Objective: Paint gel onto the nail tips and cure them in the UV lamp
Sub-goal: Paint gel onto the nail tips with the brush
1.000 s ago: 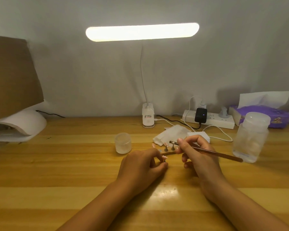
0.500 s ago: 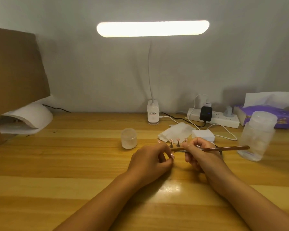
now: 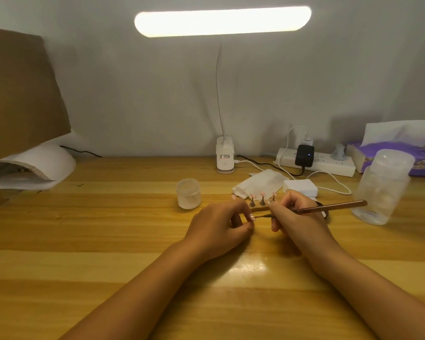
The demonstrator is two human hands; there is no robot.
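My left hand (image 3: 220, 227) pinches a small stand that carries a pink nail tip (image 3: 252, 217), held just above the wooden desk (image 3: 108, 241). My right hand (image 3: 296, 217) grips a thin copper-coloured brush (image 3: 334, 207) like a pen, and its dark bristle end touches that nail tip. Three more nail tips on small stands (image 3: 262, 198) are lined up just behind my hands. A white UV lamp (image 3: 35, 165) sits at the far left of the desk, its opening facing right.
A small frosted jar (image 3: 189, 193) stands left of the nail stands. White wipes (image 3: 260, 182) and a white box (image 3: 299, 187) lie behind them. A clear plastic bottle (image 3: 383, 187), power strip (image 3: 314, 163), tissue pack (image 3: 398, 158) and desk lamp base (image 3: 225, 159) line the back and right.
The brush swung from pointing up-left to lying level, and its tip came down onto the nail tip in my left hand. The view shifted slightly left.
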